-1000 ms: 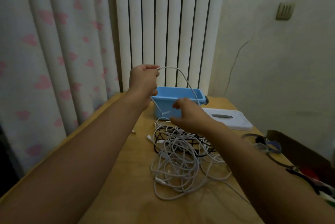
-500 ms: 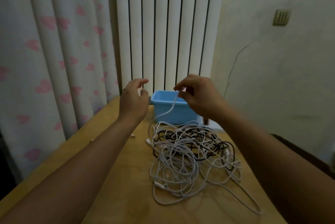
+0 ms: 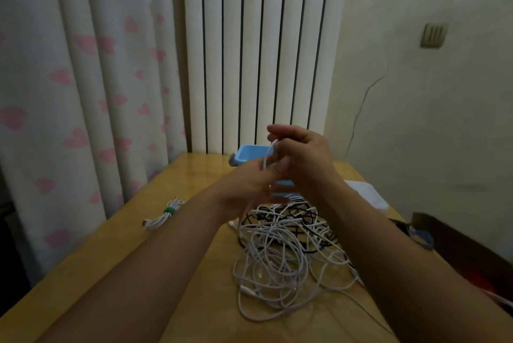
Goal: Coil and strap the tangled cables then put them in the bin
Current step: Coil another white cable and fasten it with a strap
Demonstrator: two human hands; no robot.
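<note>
Both hands have closed together above the tangled cables [image 3: 280, 256], the left hand [image 3: 249, 190] and right hand [image 3: 302, 154] now pinching one white cable [image 3: 267, 158] before the blue bin [image 3: 249, 155], so coiling seems underway.

wooden table [image 3: 177, 234], tangled cables [image 3: 280, 256], bin [image 3: 247, 155]

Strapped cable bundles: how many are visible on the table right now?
1. A coiled white bundle with a green strap lies on the table left of the person's left arm. The blue bin is mostly hidden behind the hands, so more could be inside.
</note>
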